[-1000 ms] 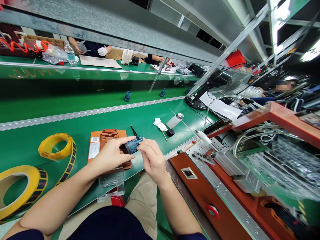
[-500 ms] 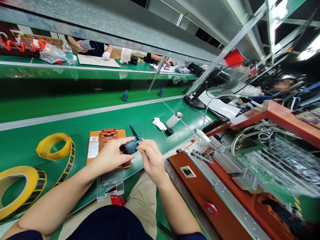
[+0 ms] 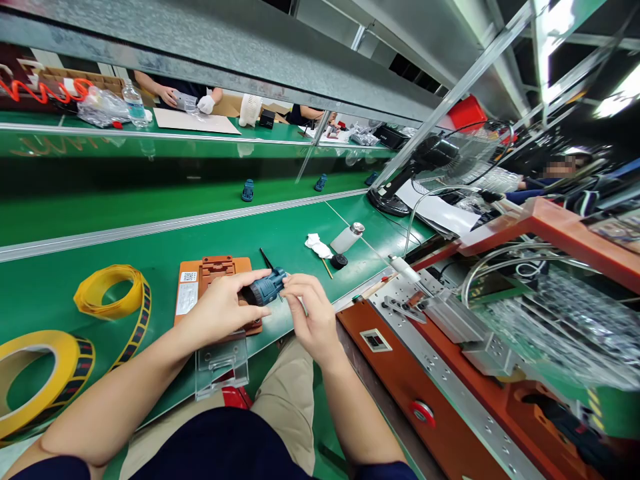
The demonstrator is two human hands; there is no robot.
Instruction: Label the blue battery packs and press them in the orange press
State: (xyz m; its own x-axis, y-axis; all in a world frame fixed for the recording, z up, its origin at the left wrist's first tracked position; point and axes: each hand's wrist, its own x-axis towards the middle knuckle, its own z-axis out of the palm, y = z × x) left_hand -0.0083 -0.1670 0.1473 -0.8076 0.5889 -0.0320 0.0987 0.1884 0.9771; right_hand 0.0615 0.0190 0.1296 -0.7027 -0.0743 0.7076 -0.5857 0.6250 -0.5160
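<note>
My left hand [image 3: 220,307] grips a blue cylindrical plastic part with a dark ribbed collar [image 3: 267,287], thumb and fingers on opposite sides. My right hand [image 3: 311,317] is at the part's right end, its fingers pinched; what lies between them, if anything, is too small to make out. Under my left hand an orange-brown fixture block [image 3: 216,267] with white labels rests on the green bench, partly hidden. From its near side a clear plastic plate [image 3: 223,373] sticks out over the bench edge. A thin black tool [image 3: 266,258] lies just behind the blue part.
Rolls of yellow label tape [image 3: 107,293] lie to the left. Ahead on the right are a white bottle with a metal cap [image 3: 349,237], a crumpled white cloth [image 3: 319,247] and a black cap [image 3: 339,261]. A machine [image 3: 420,360] flanks my right. Similar blue parts [image 3: 247,191] stand beyond the rail.
My right hand has moved slightly right and down from the end of the blue part. My left hand still holds the part, now turned a little. Across the bench, a co-worker's hands have shifted.
</note>
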